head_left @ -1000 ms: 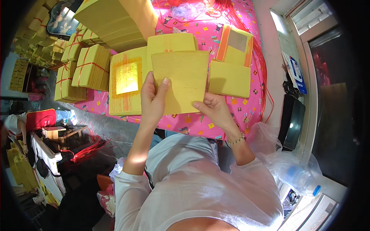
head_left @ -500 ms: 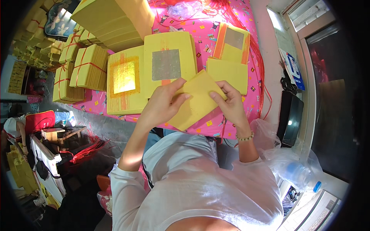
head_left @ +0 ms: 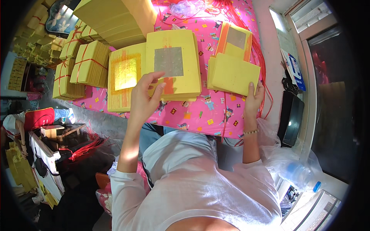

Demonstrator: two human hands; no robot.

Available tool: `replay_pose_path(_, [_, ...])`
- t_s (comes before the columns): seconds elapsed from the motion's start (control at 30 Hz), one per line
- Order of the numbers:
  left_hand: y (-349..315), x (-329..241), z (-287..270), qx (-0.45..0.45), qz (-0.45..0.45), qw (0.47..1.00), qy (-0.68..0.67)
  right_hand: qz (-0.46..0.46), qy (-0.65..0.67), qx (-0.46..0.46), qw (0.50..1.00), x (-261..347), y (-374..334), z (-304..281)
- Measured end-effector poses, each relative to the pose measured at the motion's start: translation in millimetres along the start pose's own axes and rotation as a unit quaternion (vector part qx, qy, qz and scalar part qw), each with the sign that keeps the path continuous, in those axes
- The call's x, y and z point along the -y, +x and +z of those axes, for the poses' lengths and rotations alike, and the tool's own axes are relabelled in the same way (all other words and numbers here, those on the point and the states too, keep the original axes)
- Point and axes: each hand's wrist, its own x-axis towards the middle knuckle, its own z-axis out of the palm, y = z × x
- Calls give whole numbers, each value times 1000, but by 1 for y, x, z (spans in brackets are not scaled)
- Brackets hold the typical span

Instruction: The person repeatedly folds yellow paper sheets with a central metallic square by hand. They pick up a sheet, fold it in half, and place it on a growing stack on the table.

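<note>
We saw the right hand (head_left: 253, 102) at the near right corner of a folded yellow sheet (head_left: 235, 73), with the thumb flat on the top face and the other fingers partly hidden behind the edge, so the corner was pinched between them. The sheet was smooth, matte and nearly rectangular, and it lay a little askew over a low pile (head_left: 211, 79) of similar yellow paper at the right side of the table.

The left hand (head_left: 147, 95) held nothing that we could see; its fingers were loosely curved, with a wide gap to the thumb. It was at the near left corner of a thick yellow stack (head_left: 190, 63), whose top carried a dull grey square (head_left: 168, 61) and orange streaks; we could not tell if the fingertips touched it. Just to the left, another stack bore a shiny golden square (head_left: 126, 75), and farther left we noticed bundles (head_left: 90, 63) tied crosswise with red string.

Under all this we saw a pink tablecloth (head_left: 210, 121) printed with small cartoon figures. Along its right side ran thin red strands (head_left: 263, 75). Beyond, a clear plastic bag (head_left: 266, 134) was crumpled near a dark window pane (head_left: 333, 115), and at the left a co-worker (head_left: 36, 121) bent over a grey floor (head_left: 106, 131).
</note>
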Motion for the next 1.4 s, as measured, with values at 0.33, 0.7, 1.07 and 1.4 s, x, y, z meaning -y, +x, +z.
replay_pose_path(0.33, [-5, -2, 2, 59, 91, 979, 170, -125, -503, 24, 855, 3, 3, 10])
replay_pose_path(0.7, [-1, 12, 2, 73, 102, 978, 165, -268, -245, 234, 902, 80, -16, 62])
replay_pose_path(1.07, [2, 13, 0, 61, 108, 982, 142, -348, -248, 410, 806, 91, -30, 112])
replay_pose_path(1.4, [1, 18, -5, 63, 77, 988, 119, -327, -234, 427, 810, 92, -23, 113])
